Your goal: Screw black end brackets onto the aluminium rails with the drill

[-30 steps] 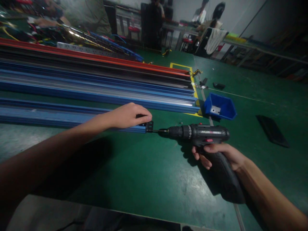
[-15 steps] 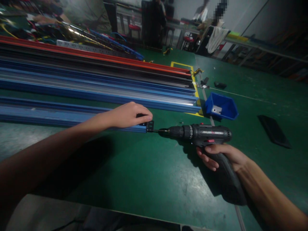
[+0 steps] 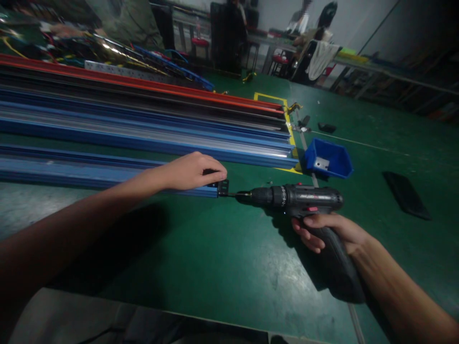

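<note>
My right hand (image 3: 328, 229) is wrapped around the handle of a black cordless drill (image 3: 310, 196), which points left. Its long thin bit (image 3: 233, 194) meets the end of a blue metal rail (image 3: 82, 169) lying on the green table. A small black slotted bracket (image 3: 224, 185) sits at that rail end. My left hand (image 3: 195, 171) is closed over the rail's end and the bracket, with the thumb and fingers pressing down on them. Most of the grip is hidden under the hand. The screw at the bit's tip is too small to make out.
Several blue, black and orange rails (image 3: 172, 88) lie parallel behind. A blue bin (image 3: 332, 162) with a metal plate (image 3: 322, 164) stands at right, near a dark flat object (image 3: 405, 195). Pliers (image 3: 304, 124) lie behind the bin. A co-worker's sleeve (image 3: 132, 24) shows across the table.
Both hands, the drill and the rail hold nearly the same places. The view has shifted very slightly, so things on the right sit a few pixels further left.
</note>
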A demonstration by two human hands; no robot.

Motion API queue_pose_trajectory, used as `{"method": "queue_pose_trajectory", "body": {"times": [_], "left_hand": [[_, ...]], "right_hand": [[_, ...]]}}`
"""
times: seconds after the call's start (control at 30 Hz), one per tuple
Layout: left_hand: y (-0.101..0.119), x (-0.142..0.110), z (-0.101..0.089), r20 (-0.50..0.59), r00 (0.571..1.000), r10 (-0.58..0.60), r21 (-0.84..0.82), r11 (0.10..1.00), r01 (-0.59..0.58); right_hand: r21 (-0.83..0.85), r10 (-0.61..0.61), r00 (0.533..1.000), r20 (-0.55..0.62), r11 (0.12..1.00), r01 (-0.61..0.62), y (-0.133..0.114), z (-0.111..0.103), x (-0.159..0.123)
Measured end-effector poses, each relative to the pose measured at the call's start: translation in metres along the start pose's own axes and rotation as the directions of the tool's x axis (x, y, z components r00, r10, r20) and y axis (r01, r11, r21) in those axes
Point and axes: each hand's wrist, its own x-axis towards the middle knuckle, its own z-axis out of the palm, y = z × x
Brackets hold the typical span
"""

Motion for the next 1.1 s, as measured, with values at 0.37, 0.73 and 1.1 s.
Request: {"method": "queue_pose_trajectory", "body": {"times": [0.37,0.73,1.1], "left_hand": [[0.0009,-0.0001,-0.0003,-0.004,1.000,-0.011,-0.005,1.000,0.011],[-0.0001,-0.0003,-0.0004,0.000,1.000,0.011,0.014,1.000,-0.011],[0.0008,-0.0003,-0.0006,0.009,1.000,-0.005,0.015,1.000,0.005]], "right_hand": [[0.010,-0.007,1.000,0.021,1.000,0.006,0.0002,0.0015,0.0002],[0.022,-0.004,1.000,0.025,1.000,0.003,-0.0012,0.0028,0.0004],[0.016,0.002,1.000,0.000,1.000,-0.002,-0.0006,0.0032,0.0002]]}}
